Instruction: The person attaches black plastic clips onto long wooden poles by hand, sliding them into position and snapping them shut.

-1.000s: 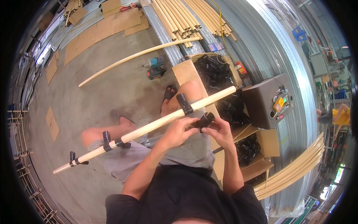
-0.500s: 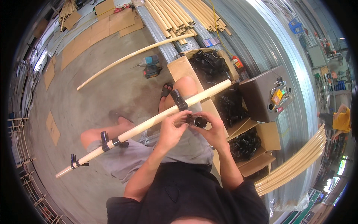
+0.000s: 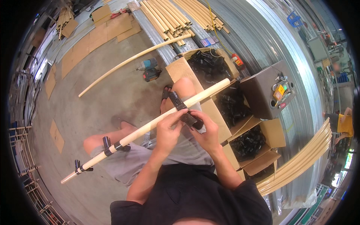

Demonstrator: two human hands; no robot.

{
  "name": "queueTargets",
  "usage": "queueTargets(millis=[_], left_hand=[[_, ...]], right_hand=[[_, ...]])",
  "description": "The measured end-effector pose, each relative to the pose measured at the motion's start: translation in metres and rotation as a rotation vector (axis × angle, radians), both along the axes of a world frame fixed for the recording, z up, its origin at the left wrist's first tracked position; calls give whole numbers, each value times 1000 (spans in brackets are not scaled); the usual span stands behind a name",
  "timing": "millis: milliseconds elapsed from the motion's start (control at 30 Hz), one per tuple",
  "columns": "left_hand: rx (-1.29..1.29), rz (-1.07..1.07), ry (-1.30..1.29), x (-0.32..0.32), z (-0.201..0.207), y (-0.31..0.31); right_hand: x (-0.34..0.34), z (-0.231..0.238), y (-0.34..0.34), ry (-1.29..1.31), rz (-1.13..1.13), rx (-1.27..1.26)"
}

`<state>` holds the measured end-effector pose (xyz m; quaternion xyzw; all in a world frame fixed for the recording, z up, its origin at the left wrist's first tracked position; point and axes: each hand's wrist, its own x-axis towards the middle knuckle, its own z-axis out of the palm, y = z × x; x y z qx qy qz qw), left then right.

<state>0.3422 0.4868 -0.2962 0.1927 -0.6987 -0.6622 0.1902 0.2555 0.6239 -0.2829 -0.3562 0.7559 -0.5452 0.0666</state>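
Across my lap lies a long cream pipe (image 3: 150, 125), slanting from lower left to upper right. Several black pipe joints sit on it: one near its left end (image 3: 78, 167), one over my left knee (image 3: 108, 146), and an upper joint half (image 3: 176, 100) by my right knee. My left hand (image 3: 168, 129) is closed, its fingertips pinching a black joint piece (image 3: 190, 119) against the near side of the pipe. My right hand (image 3: 205, 131) grips the same piece from the right. My fingers hide part of where it meets the pipe.
Open cardboard boxes (image 3: 180, 71) full of black joints (image 3: 245, 144) stand on my right. A cordless drill (image 3: 149, 69) and a second pipe (image 3: 123, 66) lie on the floor ahead. Beyond are pipe bundles (image 3: 165, 18), a dark case (image 3: 262, 88) and another person (image 3: 344, 123).
Both hands have turned the black piece and brought it up against the pipe beside the upper joint half. Its round opening no longer faces up. The pipe shifted slightly.
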Motion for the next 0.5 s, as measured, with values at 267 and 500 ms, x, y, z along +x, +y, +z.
queueTargets(millis=[267,500], left_hand=[[-379,85,41,-7,7,-1],[-276,89,-24,-13,5,-4]], right_hand=[[-1,-12,-1,-25,-47,-6],[-4,0,-2,43,-63,76]])
